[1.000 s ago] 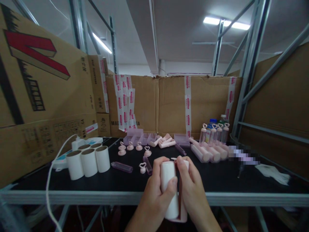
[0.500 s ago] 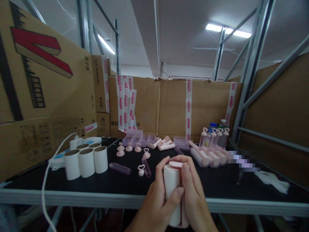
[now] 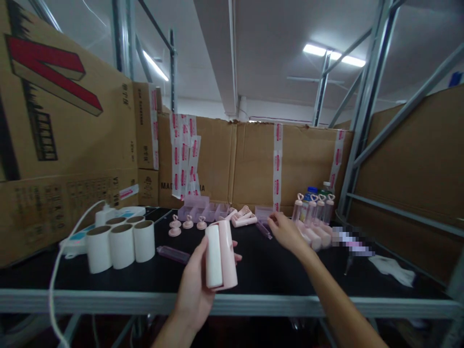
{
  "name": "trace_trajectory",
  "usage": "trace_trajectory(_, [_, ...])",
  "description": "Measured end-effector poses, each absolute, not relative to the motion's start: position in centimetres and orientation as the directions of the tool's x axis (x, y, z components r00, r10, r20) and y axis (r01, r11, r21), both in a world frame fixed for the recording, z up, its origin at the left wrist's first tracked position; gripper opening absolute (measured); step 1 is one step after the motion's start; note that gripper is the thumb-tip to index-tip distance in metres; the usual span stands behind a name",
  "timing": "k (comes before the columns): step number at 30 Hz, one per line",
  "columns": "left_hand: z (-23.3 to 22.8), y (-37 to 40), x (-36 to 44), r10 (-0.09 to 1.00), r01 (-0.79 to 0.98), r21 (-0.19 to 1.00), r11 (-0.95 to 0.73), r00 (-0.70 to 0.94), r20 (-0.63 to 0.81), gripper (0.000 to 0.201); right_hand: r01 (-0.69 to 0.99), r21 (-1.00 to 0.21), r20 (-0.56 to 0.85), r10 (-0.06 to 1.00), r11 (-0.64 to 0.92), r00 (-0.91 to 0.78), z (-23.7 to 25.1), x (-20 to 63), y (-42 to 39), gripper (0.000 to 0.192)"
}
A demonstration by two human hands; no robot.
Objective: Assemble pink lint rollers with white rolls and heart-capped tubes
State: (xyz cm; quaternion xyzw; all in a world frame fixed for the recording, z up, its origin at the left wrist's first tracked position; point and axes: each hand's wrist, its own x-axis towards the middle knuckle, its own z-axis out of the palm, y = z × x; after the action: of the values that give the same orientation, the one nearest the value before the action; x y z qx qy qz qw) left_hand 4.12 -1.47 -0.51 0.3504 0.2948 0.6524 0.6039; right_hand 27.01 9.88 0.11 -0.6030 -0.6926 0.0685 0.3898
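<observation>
Here we hold a pink roller (image 3: 220, 255) upright in our left hand (image 3: 197, 285), fingers wrapped round its back, the white roll facing us; it hangs just above the near edge of the counter (image 3: 275, 270). Our right hand (image 3: 286, 231) is stretched out over the far side with the fingers loosely spread and nothing in them, just beside a clear pink tube (image 3: 264, 230) and close to the row of finished rollers (image 3: 311, 237).

The grip on the roller looks light, and it is held over the counter's edge, so we judge that a slip would send it to the floor below. With our eyes on the far hand, the left one could tilt without our noticing it.

The reaching arm crosses low over the counter. A careless sweep might knock the heart caps (image 3: 187, 223) or nudge the standing bottles (image 3: 314, 208) behind the rollers, and those look tall and easy to topple. The other tube (image 3: 173, 253) lies near the left hand and could roll if bumped.

The three white rolls (image 3: 119, 244) stand well apart to the left, beside a power strip (image 3: 108, 220) and its cable (image 3: 54, 290), which dangles over the edge.
</observation>
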Motion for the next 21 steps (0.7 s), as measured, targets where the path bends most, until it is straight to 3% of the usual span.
trace_trajectory(3, [-0.1,-1.1,3.4,0.997,-0.655,0.753,-0.071,-0.027,0.071,0.041,0.878,-0.457,0.333,0.943,0.143,0.02,-0.6,26.8,13.5,0.023])
trace_trajectory(8, [-1.1,-0.8,3.2,0.999,-0.602,0.798,-0.004,-0.03,-0.017,0.029,0.938,-0.338,0.253,0.967,0.073,0.015,-2.3,25.0,15.8,0.027])
trace_trajectory(15, [-1.5,-1.1,3.3,0.999,-0.559,0.829,0.003,0.037,0.022,0.036,0.934,-0.33,0.353,0.936,0.134,-0.01,-2.8,27.2,12.7,0.023])
trace_trajectory(21, [-3.3,-0.5,6.3,0.986,-0.519,0.843,-0.143,-0.15,0.075,0.043,0.886,-0.385,0.45,0.891,0.258,-0.063,-5.5,23.7,7.7,0.042])
